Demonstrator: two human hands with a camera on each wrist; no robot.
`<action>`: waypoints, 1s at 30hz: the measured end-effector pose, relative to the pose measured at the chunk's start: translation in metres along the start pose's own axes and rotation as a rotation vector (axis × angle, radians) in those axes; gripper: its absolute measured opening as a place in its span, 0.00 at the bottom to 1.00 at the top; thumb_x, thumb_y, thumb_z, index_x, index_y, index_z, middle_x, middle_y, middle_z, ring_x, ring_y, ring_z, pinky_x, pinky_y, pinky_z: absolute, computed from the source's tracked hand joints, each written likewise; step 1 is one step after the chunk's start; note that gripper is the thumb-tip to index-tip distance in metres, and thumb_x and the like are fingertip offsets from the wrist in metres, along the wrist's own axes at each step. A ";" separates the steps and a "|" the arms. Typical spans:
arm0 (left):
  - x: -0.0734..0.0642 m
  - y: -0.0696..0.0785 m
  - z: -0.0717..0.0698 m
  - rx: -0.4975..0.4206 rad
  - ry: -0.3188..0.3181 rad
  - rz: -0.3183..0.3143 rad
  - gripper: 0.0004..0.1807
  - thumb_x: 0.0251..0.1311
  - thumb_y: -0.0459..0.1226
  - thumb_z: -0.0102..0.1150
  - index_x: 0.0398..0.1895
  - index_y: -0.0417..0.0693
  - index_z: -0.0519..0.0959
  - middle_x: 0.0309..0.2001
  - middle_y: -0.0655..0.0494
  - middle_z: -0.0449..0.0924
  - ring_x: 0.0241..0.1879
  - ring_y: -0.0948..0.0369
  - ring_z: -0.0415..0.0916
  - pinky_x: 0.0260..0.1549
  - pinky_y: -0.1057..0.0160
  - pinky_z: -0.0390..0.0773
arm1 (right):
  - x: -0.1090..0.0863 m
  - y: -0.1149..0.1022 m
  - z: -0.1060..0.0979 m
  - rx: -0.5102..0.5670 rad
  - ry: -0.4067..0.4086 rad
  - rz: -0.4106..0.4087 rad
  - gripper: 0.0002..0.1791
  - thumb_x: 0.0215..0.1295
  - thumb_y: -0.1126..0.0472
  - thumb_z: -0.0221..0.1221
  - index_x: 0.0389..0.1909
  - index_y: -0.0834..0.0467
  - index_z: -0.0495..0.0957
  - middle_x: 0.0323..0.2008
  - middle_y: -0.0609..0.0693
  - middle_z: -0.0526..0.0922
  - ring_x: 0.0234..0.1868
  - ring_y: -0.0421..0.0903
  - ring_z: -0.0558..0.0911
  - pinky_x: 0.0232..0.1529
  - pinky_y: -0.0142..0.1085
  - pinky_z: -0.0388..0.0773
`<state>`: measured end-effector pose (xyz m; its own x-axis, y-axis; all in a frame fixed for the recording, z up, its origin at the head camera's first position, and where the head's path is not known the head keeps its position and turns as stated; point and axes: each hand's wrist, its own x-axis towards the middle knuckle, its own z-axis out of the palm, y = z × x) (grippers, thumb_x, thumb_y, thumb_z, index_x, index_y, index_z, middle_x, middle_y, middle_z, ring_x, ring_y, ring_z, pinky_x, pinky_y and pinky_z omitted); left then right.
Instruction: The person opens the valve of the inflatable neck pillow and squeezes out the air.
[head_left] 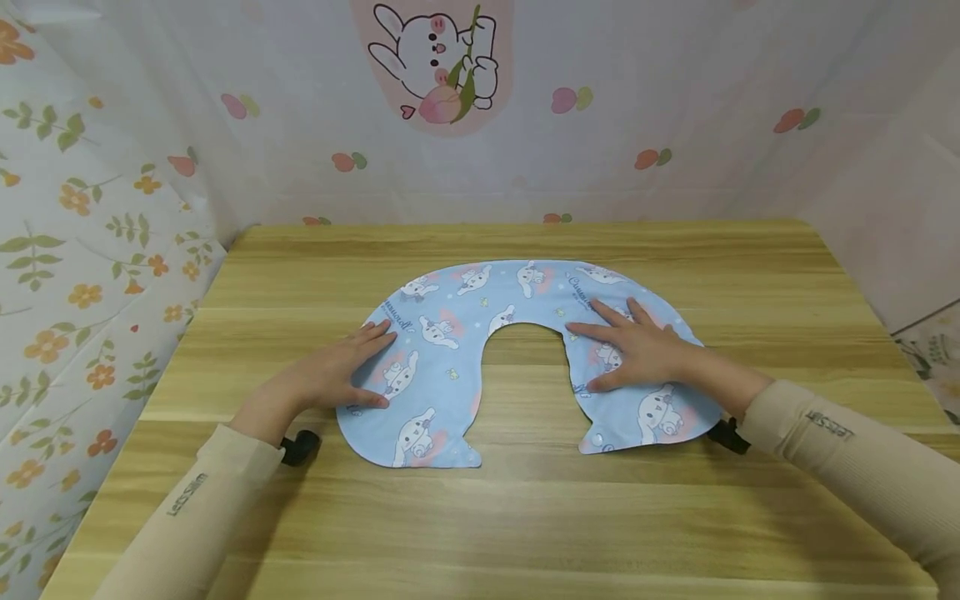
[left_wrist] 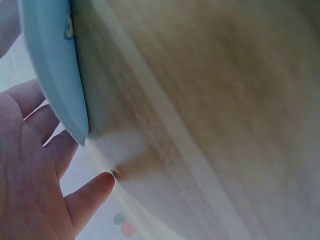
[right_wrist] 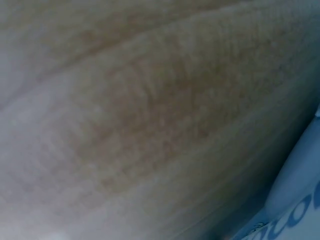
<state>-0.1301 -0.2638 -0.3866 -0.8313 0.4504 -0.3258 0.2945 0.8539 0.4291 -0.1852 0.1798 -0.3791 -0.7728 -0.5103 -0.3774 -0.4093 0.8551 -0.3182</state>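
Observation:
A light blue U-shaped cloth piece (head_left: 420,333), printed with white cartoon puppies, lies spread on the wooden table with its opening toward me. On its left side rests my left hand (head_left: 330,371), fingers extended and thumb apart. My right hand (head_left: 641,346) lies across the other arm of the U with its fingers spread. The left wrist view has the left palm (left_wrist: 30,175) beside the cloth's edge (left_wrist: 55,70), thumb held away from it. Only a corner of the cloth (right_wrist: 300,185) enters the right wrist view; the right hand cannot be made out there.
The wood-grain table (head_left: 525,533) extends around the cloth. A pale curtain (head_left: 300,83) with a rabbit print hangs behind it, and a flowered sheet (head_left: 82,292) is on the left. Black wrist-camera pieces (head_left: 300,447) show beneath both wrists.

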 end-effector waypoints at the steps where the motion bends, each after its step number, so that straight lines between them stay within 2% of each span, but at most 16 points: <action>1: -0.001 0.000 0.000 0.001 -0.001 -0.003 0.56 0.52 0.54 0.72 0.79 0.46 0.52 0.81 0.43 0.42 0.79 0.41 0.39 0.73 0.38 0.51 | 0.001 -0.001 -0.001 -0.004 -0.004 -0.002 0.51 0.51 0.30 0.66 0.76 0.35 0.57 0.81 0.55 0.39 0.74 0.79 0.35 0.52 0.87 0.44; 8: -0.002 -0.001 0.001 -0.002 -0.005 -0.013 0.56 0.52 0.54 0.72 0.79 0.47 0.52 0.81 0.44 0.42 0.79 0.41 0.39 0.73 0.38 0.50 | 0.002 -0.001 0.001 -0.006 -0.013 -0.002 0.52 0.51 0.29 0.65 0.77 0.35 0.55 0.81 0.56 0.38 0.74 0.79 0.34 0.53 0.86 0.44; 12: -0.003 -0.002 0.001 -0.001 -0.007 -0.013 0.56 0.53 0.54 0.72 0.79 0.46 0.52 0.80 0.43 0.43 0.79 0.41 0.39 0.73 0.38 0.51 | 0.000 0.000 0.001 -0.001 -0.012 -0.015 0.51 0.51 0.27 0.64 0.76 0.36 0.57 0.80 0.59 0.41 0.75 0.79 0.36 0.54 0.86 0.44; 20: -0.003 -0.003 0.001 0.000 -0.014 -0.031 0.56 0.53 0.54 0.72 0.80 0.49 0.51 0.81 0.45 0.41 0.79 0.42 0.38 0.74 0.38 0.50 | -0.003 0.005 -0.013 -0.009 0.031 -0.034 0.46 0.56 0.30 0.63 0.75 0.37 0.60 0.80 0.59 0.46 0.76 0.77 0.39 0.57 0.85 0.42; 25: -0.003 -0.003 0.000 -0.001 -0.010 -0.022 0.56 0.53 0.54 0.71 0.80 0.49 0.51 0.81 0.45 0.41 0.79 0.42 0.38 0.73 0.38 0.50 | 0.009 0.007 -0.015 0.005 -0.011 -0.029 0.46 0.58 0.30 0.61 0.76 0.38 0.58 0.81 0.58 0.42 0.75 0.78 0.35 0.57 0.85 0.39; 30: -0.002 -0.001 0.000 0.000 -0.011 -0.010 0.57 0.52 0.55 0.71 0.79 0.48 0.51 0.81 0.44 0.41 0.79 0.41 0.38 0.73 0.38 0.51 | 0.021 0.010 -0.012 0.015 -0.078 0.017 0.53 0.56 0.27 0.60 0.79 0.36 0.48 0.81 0.56 0.31 0.76 0.74 0.27 0.57 0.84 0.33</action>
<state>-0.1289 -0.2657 -0.3863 -0.8290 0.4443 -0.3396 0.2856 0.8585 0.4259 -0.2115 0.1790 -0.3799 -0.7389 -0.5021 -0.4493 -0.3889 0.8624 -0.3242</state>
